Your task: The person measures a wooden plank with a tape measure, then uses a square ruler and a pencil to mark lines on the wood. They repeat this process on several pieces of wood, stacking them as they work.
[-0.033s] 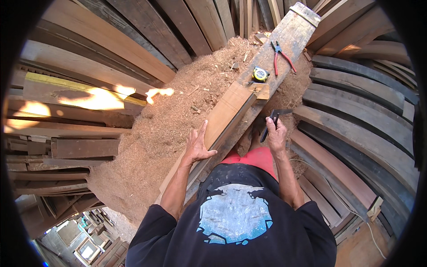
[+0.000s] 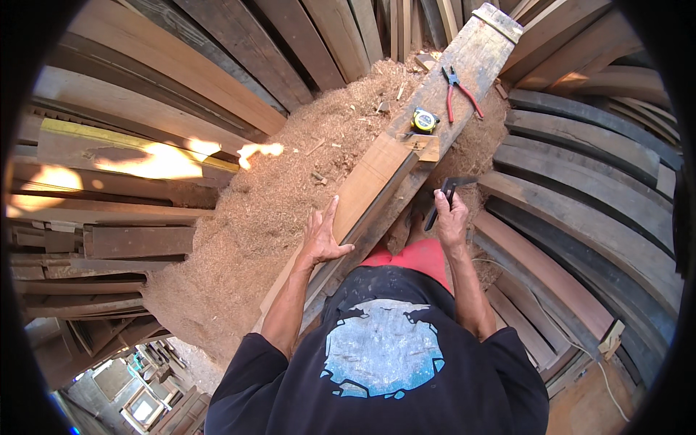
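My left hand (image 2: 323, 237) lies with fingers and thumb spread across a light brown wooden board (image 2: 370, 177). The board rests lengthwise on a worn plank bench (image 2: 475, 51), running up to the right from my lap. To the right of the board, my right hand (image 2: 451, 217) grips a black L-shaped square (image 2: 453, 187), held in the air apart from the wood. Beyond the board's far end, a yellow and black tape measure (image 2: 424, 121) sits on the bench next to a small wooden piece (image 2: 428, 147). Farther along lie red-handled pliers (image 2: 458, 98), jaws slightly apart.
A heap of wood shavings (image 2: 254, 239) surrounds the bench on the left and behind. Timber planks (image 2: 116, 109) lean and stack at the left, and more curved-looking beams (image 2: 573, 181) fill the right. A pale cord (image 2: 554, 326) trails over the wood at lower right.
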Demonstrator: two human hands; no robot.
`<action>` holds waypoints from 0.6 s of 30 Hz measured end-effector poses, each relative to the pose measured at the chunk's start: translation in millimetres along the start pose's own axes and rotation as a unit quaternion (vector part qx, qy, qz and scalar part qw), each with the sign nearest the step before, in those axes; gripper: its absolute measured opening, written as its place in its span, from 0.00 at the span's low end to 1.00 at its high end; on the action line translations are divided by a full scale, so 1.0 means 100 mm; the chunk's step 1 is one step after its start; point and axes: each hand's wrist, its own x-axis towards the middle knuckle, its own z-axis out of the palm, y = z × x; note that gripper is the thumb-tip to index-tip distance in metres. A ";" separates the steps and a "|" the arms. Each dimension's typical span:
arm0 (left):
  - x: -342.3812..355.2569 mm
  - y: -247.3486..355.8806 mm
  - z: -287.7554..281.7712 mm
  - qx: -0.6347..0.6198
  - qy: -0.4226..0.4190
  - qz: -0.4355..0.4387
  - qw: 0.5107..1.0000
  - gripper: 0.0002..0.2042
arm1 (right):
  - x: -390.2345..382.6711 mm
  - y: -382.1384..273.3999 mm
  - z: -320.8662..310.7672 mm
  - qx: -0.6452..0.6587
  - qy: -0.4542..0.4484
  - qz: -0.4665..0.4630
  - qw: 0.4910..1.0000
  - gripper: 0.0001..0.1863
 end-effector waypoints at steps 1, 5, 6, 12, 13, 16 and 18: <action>0.00 0.02 -0.02 0.003 0.001 0.003 1.000 0.71 | 0.01 0.00 0.01 -0.004 0.014 -0.009 1.000 0.13; -0.04 0.16 0.07 0.049 0.042 -0.007 0.998 0.70 | 0.01 -0.03 -0.01 -0.085 0.075 -0.062 0.992 0.11; -0.09 0.23 0.15 0.069 0.063 -0.016 0.995 0.69 | 0.01 -0.05 -0.01 -0.121 0.091 -0.078 0.985 0.11; -0.15 0.34 0.48 0.099 0.136 -0.014 0.986 0.66 | -0.21 -0.39 0.08 -0.063 0.103 -0.139 0.983 0.13; -0.15 0.34 0.49 0.103 0.148 -0.007 0.984 0.66 | -0.24 -0.39 0.10 -0.029 0.105 -0.121 0.987 0.13; -0.07 0.36 0.46 0.045 0.171 0.003 0.984 0.63 | -0.27 0.11 0.09 -0.066 0.025 -0.046 0.996 0.09; 0.05 0.31 0.53 0.009 0.215 0.077 0.974 0.62 | -0.34 0.32 0.14 -0.078 -0.041 0.017 0.996 0.07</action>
